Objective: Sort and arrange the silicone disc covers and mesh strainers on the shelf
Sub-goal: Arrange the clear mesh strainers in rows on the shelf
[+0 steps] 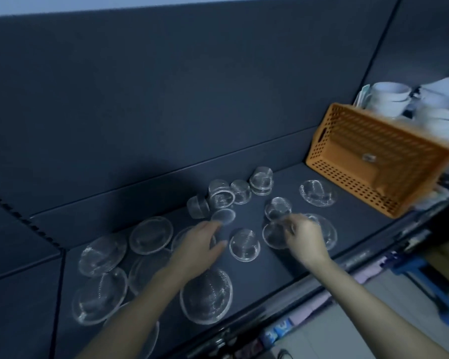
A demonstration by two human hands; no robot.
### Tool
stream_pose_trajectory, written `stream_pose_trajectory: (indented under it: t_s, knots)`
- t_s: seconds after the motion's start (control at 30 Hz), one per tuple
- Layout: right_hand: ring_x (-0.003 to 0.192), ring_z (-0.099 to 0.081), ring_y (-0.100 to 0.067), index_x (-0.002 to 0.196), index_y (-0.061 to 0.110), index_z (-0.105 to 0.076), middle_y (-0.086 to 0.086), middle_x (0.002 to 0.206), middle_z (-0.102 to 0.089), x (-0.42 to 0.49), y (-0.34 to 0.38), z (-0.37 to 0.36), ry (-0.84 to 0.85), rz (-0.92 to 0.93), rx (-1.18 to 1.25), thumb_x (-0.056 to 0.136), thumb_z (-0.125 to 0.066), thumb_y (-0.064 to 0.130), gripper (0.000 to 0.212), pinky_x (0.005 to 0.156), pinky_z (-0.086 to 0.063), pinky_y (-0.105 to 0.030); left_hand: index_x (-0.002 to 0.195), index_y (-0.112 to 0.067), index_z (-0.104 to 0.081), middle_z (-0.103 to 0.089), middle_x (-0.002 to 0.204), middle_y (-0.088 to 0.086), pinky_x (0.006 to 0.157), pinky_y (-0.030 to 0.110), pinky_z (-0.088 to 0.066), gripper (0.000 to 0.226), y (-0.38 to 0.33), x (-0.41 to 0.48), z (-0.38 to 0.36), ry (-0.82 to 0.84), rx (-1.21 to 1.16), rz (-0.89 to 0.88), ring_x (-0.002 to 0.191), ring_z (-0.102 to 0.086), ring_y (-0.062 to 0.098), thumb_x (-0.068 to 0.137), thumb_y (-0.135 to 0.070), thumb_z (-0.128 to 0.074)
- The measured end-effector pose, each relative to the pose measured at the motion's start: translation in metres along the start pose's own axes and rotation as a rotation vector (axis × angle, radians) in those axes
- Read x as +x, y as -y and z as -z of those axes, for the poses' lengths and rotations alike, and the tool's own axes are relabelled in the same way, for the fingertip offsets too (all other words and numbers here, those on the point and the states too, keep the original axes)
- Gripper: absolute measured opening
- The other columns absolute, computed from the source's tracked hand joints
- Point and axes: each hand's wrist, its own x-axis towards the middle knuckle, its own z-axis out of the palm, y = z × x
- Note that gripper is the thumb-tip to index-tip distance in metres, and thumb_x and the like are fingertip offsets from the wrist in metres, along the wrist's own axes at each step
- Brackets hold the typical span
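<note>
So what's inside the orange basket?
The orange basket is tipped on its side, and one small shiny round thing shows inside. It's too blurry to name. The rest looks empty, though its far corner is hidden.

Dim, bluish light lies over the whole view, with a broad soft shadow on the shelf (257, 268) back panel above the left hand (200, 244). Detail is soft and grainy. Straight edges bow from wide-angle distortion, and the orange basket (373, 161) at far right smears.
</note>
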Motion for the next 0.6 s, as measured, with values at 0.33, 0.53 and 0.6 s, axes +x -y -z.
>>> stream_pose_trajectory:
  t_s: [0.33,0.53,0.6]
  knots:
    - [0.132,-0.028,-0.033,0.142,0.031,-0.029,-0.006,0.145,-0.032,0.034,-0.088,0.025,0.374,-0.083,-0.308,0.083,-0.062,0.042,0.069,0.105,-0.034,-0.045,0.142,-0.025,-0.036,-0.035,0.143,-0.008,0.103,0.019,-0.032,0.068,-0.039,0.041,-0.069,0.244,0.103,0.059,0.129,-0.038,0.010,0.080,-0.022,-0.064]
    - [0.117,-0.043,-0.032,0.136,0.029,-0.042,-0.006,0.128,-0.052,0.067,-0.107,0.043,0.318,-0.043,-0.226,0.080,-0.065,0.042,0.062,0.095,-0.041,-0.040,0.142,-0.021,-0.036,-0.034,0.142,-0.006,0.101,0.018,-0.033,0.064,-0.062,0.070,-0.090,0.130,0.099,0.099,0.126,-0.040,0.011,0.083,-0.023,-0.062]
    - [0.114,-0.045,-0.031,0.134,0.026,-0.046,-0.006,0.125,-0.056,0.078,-0.113,0.051,0.257,-0.033,-0.144,0.078,-0.068,0.043,0.062,0.095,-0.043,-0.039,0.139,-0.018,-0.040,-0.038,0.140,-0.005,0.099,0.017,-0.033,0.056,-0.074,0.082,-0.094,0.041,0.099,0.062,0.122,-0.043,0.011,0.086,-0.026,-0.059]
